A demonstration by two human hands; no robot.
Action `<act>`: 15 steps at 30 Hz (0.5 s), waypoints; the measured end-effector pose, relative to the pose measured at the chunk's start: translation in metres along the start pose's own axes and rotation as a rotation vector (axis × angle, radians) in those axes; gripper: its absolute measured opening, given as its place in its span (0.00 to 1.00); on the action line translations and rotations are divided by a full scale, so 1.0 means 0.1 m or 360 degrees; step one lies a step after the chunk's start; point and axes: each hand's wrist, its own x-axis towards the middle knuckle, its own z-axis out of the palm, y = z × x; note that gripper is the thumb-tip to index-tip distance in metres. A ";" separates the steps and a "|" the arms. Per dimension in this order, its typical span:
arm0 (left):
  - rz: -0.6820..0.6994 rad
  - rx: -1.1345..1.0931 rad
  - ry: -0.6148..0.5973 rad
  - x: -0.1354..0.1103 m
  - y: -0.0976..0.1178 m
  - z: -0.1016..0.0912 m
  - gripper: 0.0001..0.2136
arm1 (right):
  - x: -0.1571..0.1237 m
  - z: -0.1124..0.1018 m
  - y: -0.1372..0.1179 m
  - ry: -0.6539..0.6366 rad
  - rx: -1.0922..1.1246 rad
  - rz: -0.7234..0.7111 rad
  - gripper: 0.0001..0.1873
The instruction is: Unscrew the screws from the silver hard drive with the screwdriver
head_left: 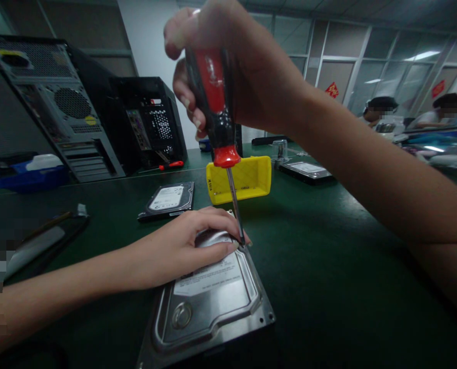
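A silver hard drive [228, 302] with a white label lies on the green table in front of me. My left hand [197, 241] is laid across its upper part and grips it, thumb and forefinger close to the screwdriver's tip. The fingers on its far side are partly hidden. Above it, my right hand [243, 66] is wrapped round the red and black handle of a screwdriver [215, 97]. The shaft slants down to the drive's right edge, where the tip meets the cover beside my left fingertips. Whether a screw sits under the tip I cannot make out.
Behind the drive stands a yellow bin [251, 179] with small bits inside. Other hard drives lie to the left [169, 197] and right [307, 170]. Open computer cases [74, 113] rise at back left, near a red-handled tool [171, 165]. People sit at the far right.
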 end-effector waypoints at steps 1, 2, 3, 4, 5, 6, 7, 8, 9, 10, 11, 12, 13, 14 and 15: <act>-0.0002 -0.0001 -0.0002 0.00 0.00 0.00 0.07 | 0.00 -0.01 -0.01 -0.0007 0.0004 -0.0012 0.16; -0.0003 0.0001 0.0000 0.00 0.01 0.00 0.07 | 0.00 -0.02 -0.02 -0.0026 -0.0003 0.0002 0.16; -0.0011 0.0003 -0.0001 0.00 0.01 0.00 0.07 | 0.00 -0.03 -0.03 -0.0046 -0.0014 0.0028 0.16; -0.0016 0.0005 -0.0004 -0.01 0.01 0.00 0.07 | 0.01 -0.03 -0.04 -0.0071 -0.0026 0.0064 0.16; -0.0017 0.0004 -0.0008 -0.01 0.01 0.00 0.07 | 0.01 -0.04 -0.04 -0.0088 -0.0035 0.0097 0.17; -0.0012 0.0003 -0.0009 -0.02 0.00 0.00 0.07 | 0.01 -0.04 -0.05 -0.0089 -0.0038 0.0124 0.17; -0.0010 0.0003 -0.0008 -0.02 0.00 0.00 0.07 | 0.01 -0.04 -0.05 -0.0065 -0.0029 0.0115 0.17; -0.0007 0.0000 -0.0008 -0.02 0.00 0.00 0.07 | 0.02 -0.04 -0.04 -0.0040 -0.0020 0.0093 0.17; -0.0010 -0.0002 -0.0008 -0.02 0.00 0.00 0.07 | 0.02 -0.03 -0.04 -0.0020 -0.0009 0.0066 0.17; -0.0014 -0.0001 -0.0008 -0.02 -0.01 0.00 0.07 | 0.02 -0.03 -0.03 -0.0019 -0.0006 0.0057 0.17; -0.0018 -0.0001 -0.0010 -0.02 -0.01 0.00 0.07 | 0.02 -0.03 -0.03 -0.0025 -0.0007 0.0054 0.17; -0.0024 -0.0001 -0.0013 -0.02 -0.01 0.00 0.07 | 0.02 -0.03 -0.03 -0.0031 -0.0010 0.0046 0.17; -0.0026 -0.0002 -0.0013 -0.01 -0.01 0.00 0.07 | 0.02 -0.03 -0.02 -0.0047 -0.0022 0.0047 0.16; -0.0024 -0.0001 -0.0010 -0.01 -0.01 0.00 0.07 | 0.02 -0.03 -0.02 -0.0059 -0.0032 0.0056 0.17; -0.0023 -0.0001 -0.0008 -0.01 -0.01 0.00 0.07 | 0.02 -0.03 -0.02 -0.0054 -0.0029 0.0056 0.17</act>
